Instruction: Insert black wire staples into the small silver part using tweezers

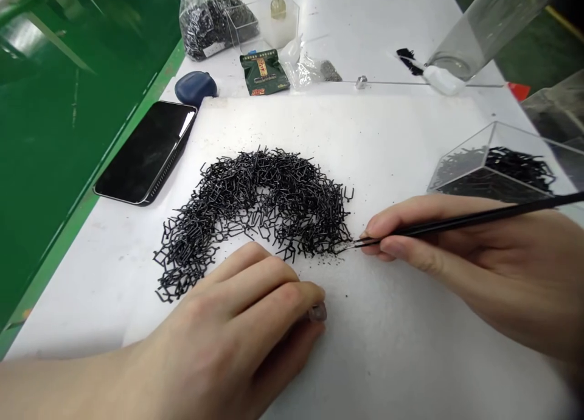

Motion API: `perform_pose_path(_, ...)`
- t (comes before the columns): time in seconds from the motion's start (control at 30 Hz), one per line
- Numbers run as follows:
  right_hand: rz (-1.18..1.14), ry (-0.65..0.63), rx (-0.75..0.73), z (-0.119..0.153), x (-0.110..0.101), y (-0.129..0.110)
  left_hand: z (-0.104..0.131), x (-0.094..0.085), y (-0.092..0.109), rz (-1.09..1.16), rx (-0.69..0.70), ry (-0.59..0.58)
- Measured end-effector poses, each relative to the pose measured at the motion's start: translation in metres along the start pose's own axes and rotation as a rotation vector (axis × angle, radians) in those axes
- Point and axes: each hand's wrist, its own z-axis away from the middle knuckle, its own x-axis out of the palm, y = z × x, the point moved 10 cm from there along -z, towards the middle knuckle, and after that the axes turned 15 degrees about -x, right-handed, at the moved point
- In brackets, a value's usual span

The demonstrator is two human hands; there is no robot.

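A heap of small black Y-shaped pieces [269,170] lies in an arch on the white work surface [410,359]. My right hand [456,249] pinches black tweezers [438,225], whose fine tips reach the heap's right edge among dark crumbs. Whether the tips grip a piece is too small to tell. Below the heap rests my left hand [255,322], thumb and forefinger closed on a small clear, greyish block [318,311]. Most of that block is hidden by the fingers.
A phone [146,152] and a dark blue case [196,88] lie at left. Behind are a bag of black pieces [207,24], a green packet [264,73] and a small bottle [278,3]. At right stand a clear box [488,158] of black pieces and a tilted clear cylinder [483,30].
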Motion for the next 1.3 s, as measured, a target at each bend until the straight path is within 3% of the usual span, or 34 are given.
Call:
perform_pose_path(0.4, -0.055, -0.006, 0.034, -0.0003, 0.0028, -0.0001, 0.0048, 0.0045, -0.0085, 0.042, -0.033, -0.019)
perform_pose_path(0.7, -0.042, 0.020, -0.013, -0.0040, 0.0013, -0.0041, 0.0045, 0.0030, -0.0079, 0.048, -0.036, -0.016)
perform_pose_path(1.3, -0.112, 0.021, 0.030, -0.0023, 0.0056, 0.0012, 0.0038, 0.0040, -0.0053, 0.039, -0.017, -0.011)
